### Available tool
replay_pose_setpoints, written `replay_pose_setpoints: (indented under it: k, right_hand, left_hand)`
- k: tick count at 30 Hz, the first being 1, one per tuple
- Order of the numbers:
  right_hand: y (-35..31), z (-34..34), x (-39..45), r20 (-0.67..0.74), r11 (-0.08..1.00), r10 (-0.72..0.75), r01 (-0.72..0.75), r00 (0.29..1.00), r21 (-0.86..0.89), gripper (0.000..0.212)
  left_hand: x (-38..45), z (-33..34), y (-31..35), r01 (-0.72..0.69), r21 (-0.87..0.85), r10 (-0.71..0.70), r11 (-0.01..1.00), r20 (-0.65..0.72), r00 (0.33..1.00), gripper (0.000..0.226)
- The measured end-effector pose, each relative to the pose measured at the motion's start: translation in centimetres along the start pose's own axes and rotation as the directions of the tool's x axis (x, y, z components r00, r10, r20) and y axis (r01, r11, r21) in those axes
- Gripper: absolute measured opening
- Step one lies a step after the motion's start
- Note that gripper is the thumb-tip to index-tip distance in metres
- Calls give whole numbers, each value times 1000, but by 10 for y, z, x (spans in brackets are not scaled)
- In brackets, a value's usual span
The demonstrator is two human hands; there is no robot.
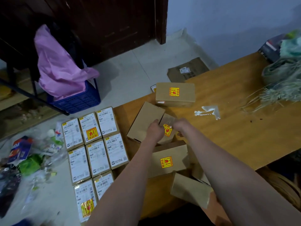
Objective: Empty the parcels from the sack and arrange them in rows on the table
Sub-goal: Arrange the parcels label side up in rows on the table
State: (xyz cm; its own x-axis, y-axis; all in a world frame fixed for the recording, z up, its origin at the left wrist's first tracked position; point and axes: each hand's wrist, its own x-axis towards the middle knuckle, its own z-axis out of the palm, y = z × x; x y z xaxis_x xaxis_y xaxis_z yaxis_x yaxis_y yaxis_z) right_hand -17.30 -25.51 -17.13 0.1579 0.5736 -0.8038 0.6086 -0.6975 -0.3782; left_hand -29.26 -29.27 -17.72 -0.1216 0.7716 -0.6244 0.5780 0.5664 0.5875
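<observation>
Now | left hand [155, 130] and right hand [180, 126] fingers curled, gripping boxy cardboard parcel [167, 128] | wood-grain table [244, 124]

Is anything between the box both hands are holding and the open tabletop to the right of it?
Nothing visible. Both hands grip the stickered box, and the table to its right is bare wood except a flat tape scrap farther back.

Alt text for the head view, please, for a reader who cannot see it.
Both hands, left hand and right hand, grip a small cardboard parcel with a yellow-red sticker on a wooden table. Loose parcels lie around it; labelled parcels sit in neat rows at the left.
</observation>
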Motion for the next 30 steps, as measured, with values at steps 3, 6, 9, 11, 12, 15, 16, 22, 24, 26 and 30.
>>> replay_pose_setpoints:
  k: [3,6,9,11,12,15,16,22,24,26,30]
  right_hand:
    - [0,1,4,25,995,36,-38,999,91,20]
    - [-2,3,6,45,987,57,-63,997,151,24]
    - [-4,0,4,14,984,39,-41,999,171,19]
    - [-6,-3,5,-21,982,30,-25,999,187,20]
    - [-6,-5,5,-49,976,37,-26,998,215,26]
    - [-10,-9,0,-129,938,57,-8,990,347,33]
    - [-14,-10,-6,-158,915,64,5,985,403,37]
    - [-26,-15,-31,-320,842,90,99,943,530,63]
    - [-26,-12,-39,-342,812,94,127,935,569,67]
    - [-25,-7,-45,-334,768,100,140,937,625,68]
    - [-20,7,-57,-247,676,30,162,969,719,45]
  left_hand:
    - [4,2,5,-4,0,4,1000,-5,1000,43]
    - [3,3,9,-6,-26,6,1000,-9,1000,37]
    - [0,1,15,-9,-68,8,998,-21,1000,37]
    - [0,0,19,-17,-101,14,995,-28,999,35]
    - [1,0,20,-21,-111,18,994,-26,1000,34]
    - [1,0,19,-17,-180,17,984,-3,1000,36]
    - [-1,-1,21,-16,-228,15,973,-3,1000,39]
    - [-19,-14,26,-33,-450,-5,892,-83,997,46]
    - [-25,-20,22,-34,-528,-15,849,-88,996,40]
    - [-40,-31,22,-48,-584,-21,810,-110,994,25]
    - [-57,-46,7,-34,-712,-71,702,-118,991,19]
